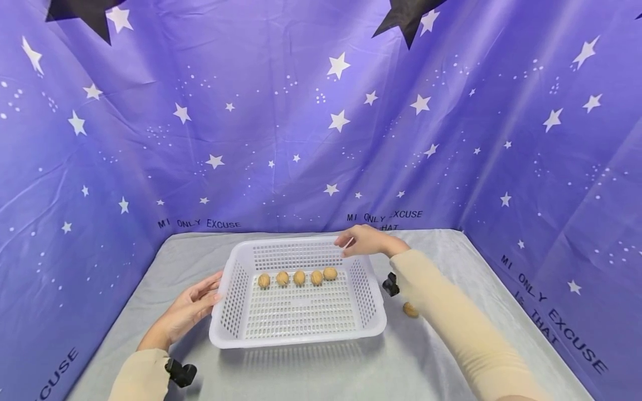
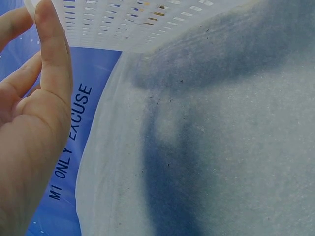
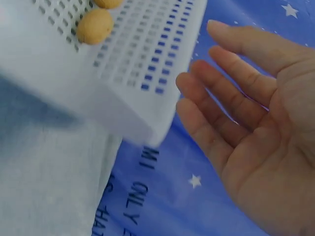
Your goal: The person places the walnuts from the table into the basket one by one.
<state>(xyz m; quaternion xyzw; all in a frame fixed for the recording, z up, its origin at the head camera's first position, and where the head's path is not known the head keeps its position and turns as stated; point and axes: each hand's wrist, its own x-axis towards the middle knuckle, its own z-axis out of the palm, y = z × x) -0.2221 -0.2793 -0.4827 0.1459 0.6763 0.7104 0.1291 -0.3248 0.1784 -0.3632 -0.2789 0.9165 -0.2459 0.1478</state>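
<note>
A white perforated plastic basket (image 1: 301,340) has several walnuts (image 1: 299,278) in a row toward the far side of its floor. My left hand (image 1: 188,309) pinches its left rim between thumb and fingers; in the left wrist view the thumb (image 2: 51,49) lies against the rim. A shadow falls on the cloth below the basket. My right hand (image 1: 368,240) is at the far right corner. In the right wrist view, that hand (image 3: 256,113) has its fingers loosely spread beside the basket's wall (image 3: 147,64), with nothing in the palm.
One more walnut (image 1: 410,309) lies on the grey cloth-covered table (image 1: 301,379), right of the basket and close to my right forearm. Blue star-printed curtains (image 1: 281,139) stand around the table at the back and both sides.
</note>
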